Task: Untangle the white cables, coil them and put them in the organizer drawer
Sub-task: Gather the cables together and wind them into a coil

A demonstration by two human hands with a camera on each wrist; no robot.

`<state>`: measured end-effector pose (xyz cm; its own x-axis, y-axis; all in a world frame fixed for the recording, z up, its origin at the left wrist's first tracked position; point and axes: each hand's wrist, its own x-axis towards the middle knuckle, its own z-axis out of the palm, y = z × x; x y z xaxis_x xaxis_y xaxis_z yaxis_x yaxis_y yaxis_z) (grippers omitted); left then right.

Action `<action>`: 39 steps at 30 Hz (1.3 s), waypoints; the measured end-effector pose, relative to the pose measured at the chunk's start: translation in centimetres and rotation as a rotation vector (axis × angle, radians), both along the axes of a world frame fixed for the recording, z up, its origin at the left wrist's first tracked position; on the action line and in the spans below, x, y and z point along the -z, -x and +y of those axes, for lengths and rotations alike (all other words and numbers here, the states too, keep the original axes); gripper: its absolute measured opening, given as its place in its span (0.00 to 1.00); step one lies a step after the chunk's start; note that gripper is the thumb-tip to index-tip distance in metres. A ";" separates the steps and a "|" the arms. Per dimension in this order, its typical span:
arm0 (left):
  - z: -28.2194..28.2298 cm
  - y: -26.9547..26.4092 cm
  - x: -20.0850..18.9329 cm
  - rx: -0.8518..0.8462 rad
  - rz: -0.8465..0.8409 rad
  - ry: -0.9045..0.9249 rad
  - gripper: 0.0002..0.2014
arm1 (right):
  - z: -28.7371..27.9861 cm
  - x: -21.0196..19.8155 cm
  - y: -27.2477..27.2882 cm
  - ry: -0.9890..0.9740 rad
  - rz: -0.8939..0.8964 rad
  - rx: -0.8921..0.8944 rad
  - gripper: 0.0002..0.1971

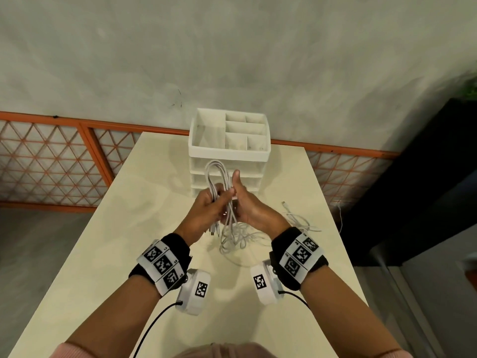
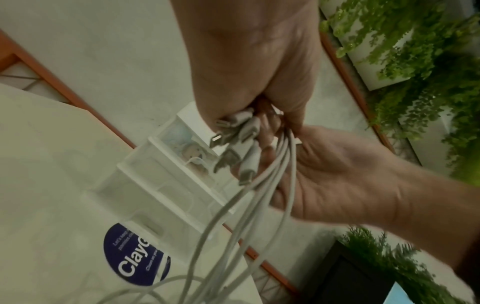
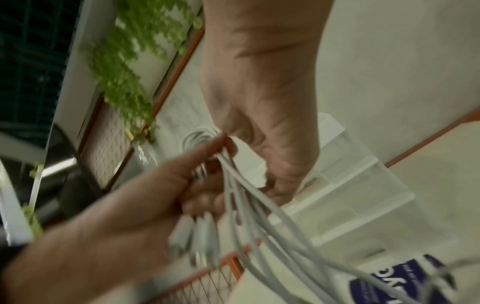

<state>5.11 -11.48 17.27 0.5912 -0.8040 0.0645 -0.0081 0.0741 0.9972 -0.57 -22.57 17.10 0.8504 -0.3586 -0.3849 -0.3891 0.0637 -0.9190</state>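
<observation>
My table point(image 1: 103, 254) is pale cream. Just beyond my hands stands the white organizer point(image 1: 228, 151), against the far edge. Loose white cable point(image 1: 240, 241) lies heaped on it under my wrists, another strand point(image 1: 299, 215) trailing right of my right hand.

Bundle of thin white cables point(image 1: 219, 174) at frame centre: folded loop standing upward, plug ends point(image 2: 233, 142) hanging below, slack tangled on the worktop. White plastic organizer point(image 1: 228, 140) behind, upper centre; translucent drawers point(image 2: 161, 185) closed.
</observation>
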 end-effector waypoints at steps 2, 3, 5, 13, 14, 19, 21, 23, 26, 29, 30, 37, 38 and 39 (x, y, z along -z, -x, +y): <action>0.2 -0.6 -0.9 -0.050 -0.011 0.028 0.13 | 0.1 0.1 0.8 0.105 0.030 -0.139 0.46; 0.3 -1.1 -1.1 -0.080 -0.022 0.039 0.13 | 0.1 0.0 1.2 0.157 0.037 -0.200 0.45; 0.6 -2.4 -0.7 -0.158 -0.078 0.030 0.13 | -0.2 -0.3 1.9 0.281 0.026 -0.285 0.36; -1.5 -2.6 0.4 -0.378 0.149 -0.014 0.18 | 0.7 -1.5 1.6 0.381 -0.107 -0.312 0.28; -1.9 -2.6 0.2 -0.372 0.183 0.004 0.19 | 1.0 -1.4 1.7 0.339 -0.094 -0.358 0.28; -2.2 -3.9 -0.4 -0.459 0.218 0.134 0.20 | 0.3 -0.4 3.4 0.166 0.037 -0.531 0.30; -1.8 -4.6 -0.6 -0.479 0.228 0.163 0.20 | -0.8 -0.4 4.3 0.123 0.077 -0.555 0.28; -1.4 -4.9 -0.6 -0.475 0.231 0.177 0.21 | -1.9 -0.7 5.0 0.177 0.130 -0.583 0.27; -1.2 -4.9 -0.2 -0.372 0.151 0.144 0.24 | -3.3 -1.7 5.5 0.335 0.202 -0.604 0.24; -1.2 -4.3 0.0 -0.171 0.067 0.095 0.23 | -4.2 -3.1 5.0 0.609 0.172 -0.555 0.19; -1.2 -4.0 -0.1 -0.120 0.046 0.079 0.21 | -4.5 -3.6 4.7 0.658 0.112 -0.504 0.16; -2.4 -1.2 -1.8 0.030 0.007 -0.022 0.18 | -3.7 -6.9 3.6 0.772 -0.187 -0.222 0.07; -2.5 -0.9 -2.0 0.022 -0.011 -0.030 0.19 | -3.4 -7.0 3.6 0.782 -0.210 -0.191 0.08; -2.6 -0.9 -1.9 0.004 -0.036 -0.040 0.19 | -3.3 -7.1 3.6 0.791 -0.225 -0.165 0.09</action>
<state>6.00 -14.10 19.20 0.5856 -0.8088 0.0540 -0.0442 0.0346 0.9984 -4.18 -25.83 24.16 0.9420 -0.3160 0.1129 -0.1390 -0.6737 -0.7258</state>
